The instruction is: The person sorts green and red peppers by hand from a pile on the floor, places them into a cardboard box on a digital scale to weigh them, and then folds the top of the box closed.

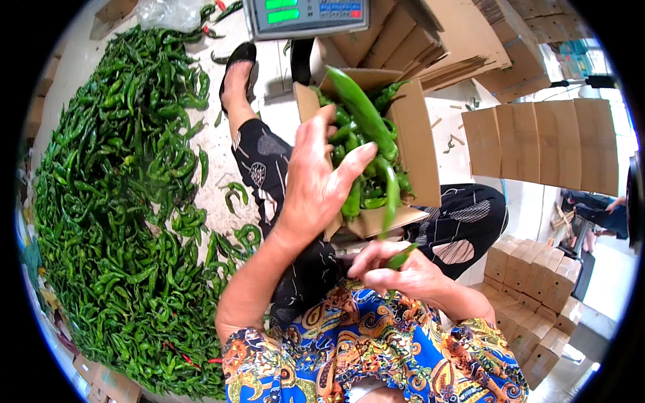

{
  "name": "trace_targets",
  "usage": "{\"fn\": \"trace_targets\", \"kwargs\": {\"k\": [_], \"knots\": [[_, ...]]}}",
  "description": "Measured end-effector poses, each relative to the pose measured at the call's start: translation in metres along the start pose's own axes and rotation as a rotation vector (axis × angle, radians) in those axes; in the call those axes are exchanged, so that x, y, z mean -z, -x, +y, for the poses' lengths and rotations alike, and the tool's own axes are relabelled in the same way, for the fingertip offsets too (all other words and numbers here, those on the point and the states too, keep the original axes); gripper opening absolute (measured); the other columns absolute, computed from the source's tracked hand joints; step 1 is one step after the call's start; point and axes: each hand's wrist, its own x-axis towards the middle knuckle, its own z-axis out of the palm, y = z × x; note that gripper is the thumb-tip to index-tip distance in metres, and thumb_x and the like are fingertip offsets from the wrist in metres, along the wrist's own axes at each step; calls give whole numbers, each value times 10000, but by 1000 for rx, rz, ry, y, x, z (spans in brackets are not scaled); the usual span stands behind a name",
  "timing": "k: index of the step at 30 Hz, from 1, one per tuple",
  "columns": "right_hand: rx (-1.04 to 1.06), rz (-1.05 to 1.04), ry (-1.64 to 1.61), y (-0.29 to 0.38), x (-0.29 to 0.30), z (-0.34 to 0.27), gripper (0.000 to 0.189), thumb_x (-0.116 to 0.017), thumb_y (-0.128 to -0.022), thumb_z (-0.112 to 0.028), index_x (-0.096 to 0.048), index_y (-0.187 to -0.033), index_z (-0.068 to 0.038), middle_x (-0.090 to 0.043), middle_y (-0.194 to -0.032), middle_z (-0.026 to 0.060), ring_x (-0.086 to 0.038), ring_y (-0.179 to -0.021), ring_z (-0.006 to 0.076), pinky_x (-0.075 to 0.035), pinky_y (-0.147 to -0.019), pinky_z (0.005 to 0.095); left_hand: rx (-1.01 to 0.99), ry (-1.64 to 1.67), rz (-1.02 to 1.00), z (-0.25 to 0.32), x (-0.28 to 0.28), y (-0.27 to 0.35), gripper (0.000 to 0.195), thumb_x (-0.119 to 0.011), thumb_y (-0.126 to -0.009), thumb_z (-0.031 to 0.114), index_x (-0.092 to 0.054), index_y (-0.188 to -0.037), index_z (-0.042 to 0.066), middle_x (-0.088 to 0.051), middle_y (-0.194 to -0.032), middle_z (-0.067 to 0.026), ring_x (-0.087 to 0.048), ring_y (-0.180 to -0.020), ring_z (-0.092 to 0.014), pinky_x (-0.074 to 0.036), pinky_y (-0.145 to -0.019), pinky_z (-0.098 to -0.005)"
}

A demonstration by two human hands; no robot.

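Note:
An open cardboard box (415, 146) of green chili peppers stands between my legs. My left hand (320, 179) is over the box's left side, thumb and fingers spread, with no pepper gripped in it. A large, straight green pepper (363, 113) slants across the box just past that thumb; whether the two touch, I cannot tell. Motion blurs a thinner curved pepper (391, 194) above the box's near side. Close to my body, my right hand (403, 274) has a small green pepper (401, 257) between its curled fingers.
A big heap of green peppers (126, 211) covers the floor on the left. Beyond the box stands a digital scale (307, 25) beside stacked flat cardboard (393, 35). Folded cartons (541, 143) and closed boxes (529, 272) are on the right. Another person (599, 214) is partly visible at far right.

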Motion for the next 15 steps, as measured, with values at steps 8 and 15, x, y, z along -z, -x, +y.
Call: {"fn": "trace_targets", "kwargs": {"k": [8,15], "knots": [[539,203,-170,-27,6,7,388,-556,-977,-307,-536,-1249,-31,-457,-1413,126,-480,-1230,192,-398,-1016,338,-28,234,-374,48,6,76,223,-727,-835,84,-619,-1016,13,-552,-842,14,-487,-669,-62,-434,-582,-258],[228,-178,-81,-45,-29,22,633,-671,-931,-225,-358,-1438,-10,-508,-1290,127,-520,-1191,184,-428,-1017,316,733,595,-211,31,88,114,185,-633,-933,125,-607,-1087,27,-563,-744,32,-503,-592,-31,-380,-494,-189]]}}
